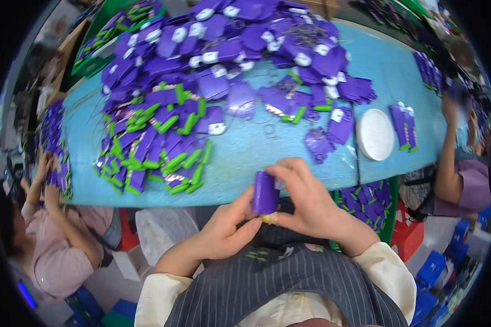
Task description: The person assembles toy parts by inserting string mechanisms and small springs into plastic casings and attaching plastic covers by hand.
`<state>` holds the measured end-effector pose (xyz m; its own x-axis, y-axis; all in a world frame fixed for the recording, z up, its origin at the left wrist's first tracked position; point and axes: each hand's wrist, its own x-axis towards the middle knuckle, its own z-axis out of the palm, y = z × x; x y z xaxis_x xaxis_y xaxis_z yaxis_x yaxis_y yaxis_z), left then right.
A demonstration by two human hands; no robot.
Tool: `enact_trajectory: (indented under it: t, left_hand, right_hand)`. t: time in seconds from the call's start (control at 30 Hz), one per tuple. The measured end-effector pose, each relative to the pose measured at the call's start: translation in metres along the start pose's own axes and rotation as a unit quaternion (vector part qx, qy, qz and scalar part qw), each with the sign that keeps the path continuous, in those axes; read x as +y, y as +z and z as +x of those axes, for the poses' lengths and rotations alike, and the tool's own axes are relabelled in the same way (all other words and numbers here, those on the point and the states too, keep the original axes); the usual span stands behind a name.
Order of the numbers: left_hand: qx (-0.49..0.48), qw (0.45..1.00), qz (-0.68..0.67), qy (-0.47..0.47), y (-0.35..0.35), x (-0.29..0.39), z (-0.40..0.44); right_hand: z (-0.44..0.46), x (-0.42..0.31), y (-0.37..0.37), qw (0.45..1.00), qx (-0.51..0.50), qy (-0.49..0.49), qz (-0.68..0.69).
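Note:
A purple piece (265, 193) is held upright between both hands, over the near edge of the blue table (240, 147). My left hand (232, 229) pinches its lower left side with thumb and fingers. My right hand (303, 201) grips it at the upper right, with the thumb low by a small yellowish bit (269, 218). Beyond the hands, to the left, lies a heap of purple pieces with green parts (153, 141). Farther back spreads a large pile of purple pieces with white tags (218, 41).
A round white dish (375, 134) stands on the right, beside purple-green pieces (403, 126). A green crate of purple pieces (368, 204) sits below the table edge. Co-workers sit at left (60, 240) and right (461, 180). Another green crate (95, 62) stands back left.

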<state>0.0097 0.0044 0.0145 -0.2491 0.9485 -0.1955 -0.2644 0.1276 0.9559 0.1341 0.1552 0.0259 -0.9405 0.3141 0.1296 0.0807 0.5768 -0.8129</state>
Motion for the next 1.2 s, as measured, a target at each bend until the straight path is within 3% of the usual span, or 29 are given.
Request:
enact_trajectory:
  t: [0.07, 0.17, 0.23, 0.27, 0.3, 0.37, 0.43, 0.5, 0.63, 0.7, 0.73, 0.8, 0.83, 0.87, 0.9, 0.97, 1.1, 1.13, 1.17, 1.2]
  left_hand:
    - [-0.043, 0.986, 0.161, -0.012, -0.012, 0.001, -0.004]
    - [-0.020, 0.976, 0.218, 0.010, -0.022, -0.005, -0.006]
    - [0.090, 0.984, 0.154, -0.011, -0.032, -0.019, -0.006]
    - [0.137, 0.986, -0.089, -0.016, -0.033, -0.028, -0.008]
    - [0.145, 0.986, -0.087, -0.015, -0.041, -0.025, -0.017]
    - [0.040, 0.994, -0.022, -0.096, -0.063, -0.015, -0.040]
    - [0.046, 0.992, -0.033, -0.108, -0.078, -0.015, -0.048]
    - [0.096, 0.992, 0.060, -0.058, -0.090, -0.016, -0.044]
    - [0.101, 0.984, 0.144, -0.002, -0.092, -0.024, -0.022]
    - [0.101, 0.983, 0.150, 0.032, -0.087, -0.023, -0.014]
    - [0.101, 0.981, 0.157, 0.061, -0.085, -0.024, -0.013]
    - [0.096, 0.991, 0.091, 0.023, -0.082, -0.022, -0.014]
    - [0.089, 0.996, 0.026, -0.014, -0.079, -0.019, -0.013]
    - [0.065, 0.997, -0.010, -0.040, -0.072, -0.015, -0.014]
    - [0.054, 0.998, -0.016, -0.036, -0.062, -0.017, -0.011]
    - [0.075, 0.979, -0.191, 0.004, -0.037, -0.022, -0.002]
    - [0.098, 0.939, -0.300, 0.134, 0.009, -0.020, 0.036]
    - [0.109, 0.942, -0.298, 0.113, 0.013, -0.018, 0.038]
    - [0.109, 0.942, -0.297, 0.113, 0.012, -0.019, 0.039]
    - [0.105, 0.948, -0.284, 0.100, 0.009, -0.020, 0.038]
  right_hand:
    - [0.001, 0.001, 0.015, 1.000, -0.002, 0.002, 0.005]
    - [-0.002, 0.002, 0.034, 1.000, 0.019, 0.019, -0.005]
    - [-0.004, 0.002, 0.041, 0.998, 0.061, -0.005, 0.006]
    - [-0.007, 0.003, 0.041, 0.998, 0.058, 0.002, -0.010]
    - [-0.001, 0.005, 0.036, 0.999, 0.054, -0.003, -0.005]
    - [0.020, 0.002, 0.020, 0.996, -0.024, 0.077, -0.048]
    - [0.047, -0.003, 0.016, 0.997, -0.027, 0.057, -0.049]
    - [0.081, -0.011, 0.030, 0.986, 0.040, -0.131, -0.096]
    - [0.120, -0.007, 0.062, 0.968, -0.010, -0.149, -0.203]
    - [0.112, -0.004, 0.052, 0.949, -0.027, -0.207, -0.238]
    - [0.101, 0.000, 0.041, 0.947, 0.030, -0.213, -0.240]
    - [0.066, 0.006, 0.011, 0.984, 0.057, -0.094, -0.143]
    - [0.048, -0.001, -0.007, 0.997, 0.076, 0.022, -0.026]
    - [0.027, 0.009, -0.014, 0.976, 0.129, 0.101, 0.146]
    - [0.004, 0.016, -0.018, 0.920, 0.145, 0.171, 0.323]
    - [-0.024, 0.014, 0.004, 0.822, 0.182, 0.187, 0.507]
    - [-0.036, 0.010, 0.049, 0.752, 0.153, 0.288, 0.573]
    - [-0.040, 0.016, 0.054, 0.740, 0.106, 0.290, 0.597]
    - [-0.040, 0.014, 0.051, 0.740, 0.107, 0.290, 0.598]
    - [-0.040, 0.011, 0.046, 0.784, 0.010, 0.307, 0.539]
